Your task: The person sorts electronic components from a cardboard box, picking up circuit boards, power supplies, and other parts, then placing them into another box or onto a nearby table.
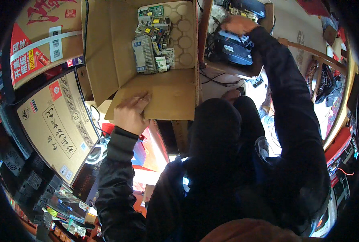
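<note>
My left hand (133, 113) grips the near flap (167, 99) of an open cardboard box (100, 44), its fingers bent over the flap's left side. Inside that box lie several green and brown circuit boards (163, 30) and a silver finned metal module (144, 55), next to a moulded tray with round hollows (183, 52). My right hand (238, 25) reaches into a second open box on the right. It is just above a black plastic device (232, 50); its fingertips are partly hidden among the parts. Behind it are another black device (250, 7) and a circuit board (248, 15).
On the left stand large printed cartons (58, 125) with a dark cable running past. Dark electronic equipment (14, 161) is at the far left. Black cables (217, 80) trail on the floor between the boxes. A wooden frame (314, 56) stands to the right.
</note>
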`<state>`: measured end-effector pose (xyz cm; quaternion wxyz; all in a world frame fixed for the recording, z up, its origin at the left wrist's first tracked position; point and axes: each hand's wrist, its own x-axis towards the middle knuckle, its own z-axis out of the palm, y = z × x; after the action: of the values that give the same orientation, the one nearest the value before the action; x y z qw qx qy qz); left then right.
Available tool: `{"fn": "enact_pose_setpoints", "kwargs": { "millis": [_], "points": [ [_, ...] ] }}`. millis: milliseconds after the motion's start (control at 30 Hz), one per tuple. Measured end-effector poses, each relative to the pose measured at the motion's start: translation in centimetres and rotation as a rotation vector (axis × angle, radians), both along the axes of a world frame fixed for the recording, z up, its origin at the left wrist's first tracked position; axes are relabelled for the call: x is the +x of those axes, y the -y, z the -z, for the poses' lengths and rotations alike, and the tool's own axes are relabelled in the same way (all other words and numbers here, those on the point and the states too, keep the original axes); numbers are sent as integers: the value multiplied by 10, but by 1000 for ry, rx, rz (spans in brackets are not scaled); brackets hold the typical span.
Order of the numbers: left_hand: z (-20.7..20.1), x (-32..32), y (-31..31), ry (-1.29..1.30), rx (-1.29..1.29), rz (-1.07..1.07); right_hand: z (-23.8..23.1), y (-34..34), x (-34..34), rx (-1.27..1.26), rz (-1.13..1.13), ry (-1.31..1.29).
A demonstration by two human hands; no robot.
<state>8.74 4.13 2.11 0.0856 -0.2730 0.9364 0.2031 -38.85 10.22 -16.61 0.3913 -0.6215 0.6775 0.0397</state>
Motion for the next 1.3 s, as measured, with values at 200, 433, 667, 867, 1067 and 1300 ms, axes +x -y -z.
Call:
{"fn": "enact_pose_setpoints", "kwargs": {
  "millis": [200, 433, 667, 867, 1067, 1300],
  "points": [
    [3, 0, 2, -58, -15, 15, -6, -52, -13, 101, 30, -80],
    [0, 1, -1, -25, 10, -12, 36, -18, 27, -249, -9, -713],
    [2, 0, 0, -51, 34, -22, 33, -7, 34, -300, -123, -759],
    [3, 2, -1, -81, 5, -23, 53, -4, 31, -508, -36, -767],
    [1, 3, -3, -45, 19, -41, 76, 14, 8, -453, 100, -819],
    [7, 7, -2, -41, 1, -35, 35, -10, -31, -484, 116, -651]
  ]
}}
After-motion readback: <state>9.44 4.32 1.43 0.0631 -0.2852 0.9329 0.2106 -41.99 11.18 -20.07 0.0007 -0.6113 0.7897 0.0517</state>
